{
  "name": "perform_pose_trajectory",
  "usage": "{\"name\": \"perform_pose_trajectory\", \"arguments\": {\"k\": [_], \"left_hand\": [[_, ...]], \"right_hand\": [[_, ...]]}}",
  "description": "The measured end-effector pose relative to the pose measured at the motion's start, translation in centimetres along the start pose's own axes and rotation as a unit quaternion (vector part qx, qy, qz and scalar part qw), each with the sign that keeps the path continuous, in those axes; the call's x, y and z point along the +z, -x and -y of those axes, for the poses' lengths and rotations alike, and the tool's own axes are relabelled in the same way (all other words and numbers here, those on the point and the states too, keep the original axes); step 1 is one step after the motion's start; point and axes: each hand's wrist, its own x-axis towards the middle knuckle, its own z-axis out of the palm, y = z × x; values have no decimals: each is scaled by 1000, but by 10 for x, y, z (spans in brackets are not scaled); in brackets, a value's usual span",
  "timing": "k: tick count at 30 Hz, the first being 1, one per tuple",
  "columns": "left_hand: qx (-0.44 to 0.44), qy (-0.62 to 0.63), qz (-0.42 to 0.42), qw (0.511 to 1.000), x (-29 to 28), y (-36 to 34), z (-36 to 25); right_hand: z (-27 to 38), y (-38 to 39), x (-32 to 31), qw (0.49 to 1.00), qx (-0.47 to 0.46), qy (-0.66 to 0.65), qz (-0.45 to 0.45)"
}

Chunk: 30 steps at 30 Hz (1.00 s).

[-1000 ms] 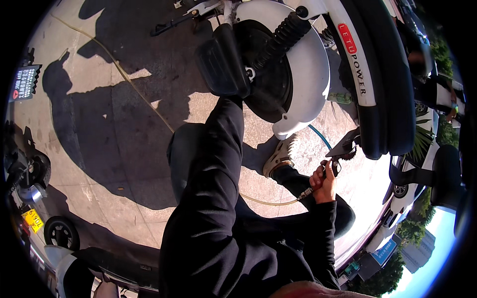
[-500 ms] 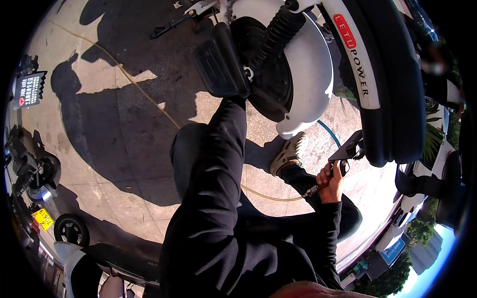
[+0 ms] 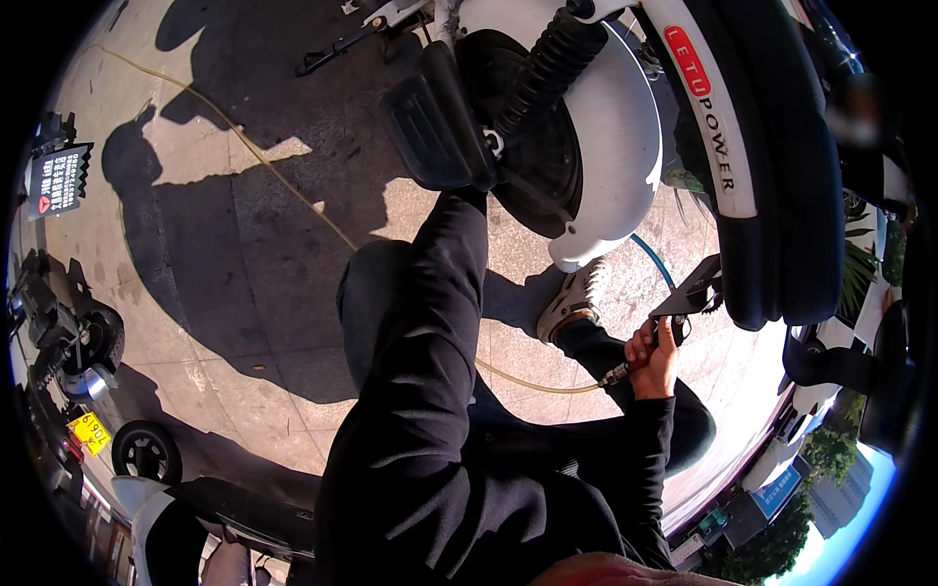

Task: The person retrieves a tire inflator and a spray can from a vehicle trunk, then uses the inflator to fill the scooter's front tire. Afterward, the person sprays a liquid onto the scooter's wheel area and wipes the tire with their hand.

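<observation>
In my right hand [image 3: 655,363] is an air inflator gun [image 3: 619,372], its metal fitting showing below my closed fingers. A pale yellow hose [image 3: 537,384] joins that fitting. From near the gun's far side a blue-green hose [image 3: 653,256] runs toward the scooter's wheel [image 3: 547,166]; where it ends is hidden. My left arm [image 3: 430,293] reaches up to the wheel, and its hand is out of sight behind a black ribbed plastic piece [image 3: 435,117]. A white fender [image 3: 625,146] curves round the wheel, beside a black shock absorber [image 3: 550,73].
The scooter's long black seat [image 3: 801,176] overhangs on the right, with a dark angular plate [image 3: 689,285] by my right hand. Another scooter [image 3: 73,332] and a loose small wheel [image 3: 146,451] stand at left. The yellow hose crosses the paved ground [image 3: 234,381].
The view shifts slightly, so the scooter sits a little farther right. My right hand keeps its grip on the inflator gun, and my left arm stays in place.
</observation>
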Motion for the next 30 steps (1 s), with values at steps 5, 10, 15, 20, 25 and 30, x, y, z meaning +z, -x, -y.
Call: {"name": "perform_pose_trajectory", "arguments": {"k": [5, 10, 15, 20, 25, 30], "left_hand": [[-18, 47, 21, 999, -2, 5, -1], [-52, 111, 65, 990, 5, 23, -10], [-128, 171, 109, 971, 0, 49, -1], [-203, 191, 155, 948, -17, 53, 11], [-231, 319, 289, 873, 15, 95, 6], [-201, 312, 306, 877, -9, 74, -6]], "right_hand": [[-4, 8, 18, 999, -22, 16, -44], [-3, 6, 7, 1000, -1, -30, 2], [-3, 4, 6, 998, -4, -51, 24], [-11, 10, 12, 998, 10, -66, 16], [-7, 7, -6, 998, 6, -54, 13], [-2, 1, 11, 997, 13, -49, 63]]}}
